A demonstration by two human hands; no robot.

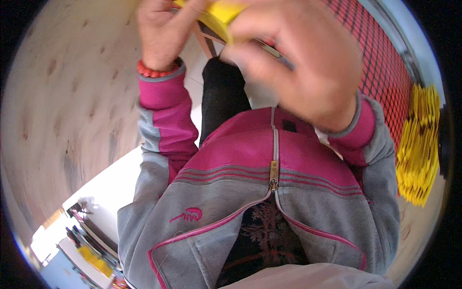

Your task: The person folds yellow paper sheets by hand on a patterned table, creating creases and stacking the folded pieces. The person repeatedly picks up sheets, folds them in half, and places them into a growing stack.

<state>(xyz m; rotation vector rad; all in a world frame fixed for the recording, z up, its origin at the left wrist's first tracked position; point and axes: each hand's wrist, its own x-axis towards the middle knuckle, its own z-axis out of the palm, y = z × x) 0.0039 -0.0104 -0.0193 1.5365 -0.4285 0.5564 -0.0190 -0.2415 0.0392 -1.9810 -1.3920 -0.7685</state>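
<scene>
At the upper edge, a bright yellow, smooth strip (pixel 216 24) curves between my two hands; its far part is cut off, and its exact kind cannot be made out. My left hand (pixel 163 36), with a red bead bracelet at the wrist, grips the strip's left side between thumb and fingers. On the other side, my right hand (pixel 308 60) is closed with its fingertips at the strip's right edge. Motion blurs this hand, which looms large and close.
A thick pile of yellow pieces (pixel 417 147) lies at the right, beside a red surface with black mesh (pixel 380 62). To the left spreads a worn wooden board (pixel 72 86). A dark-clad leg (pixel 224 86) shows below the hands. Yellow items (pixel 95 261) sit at the lower left.
</scene>
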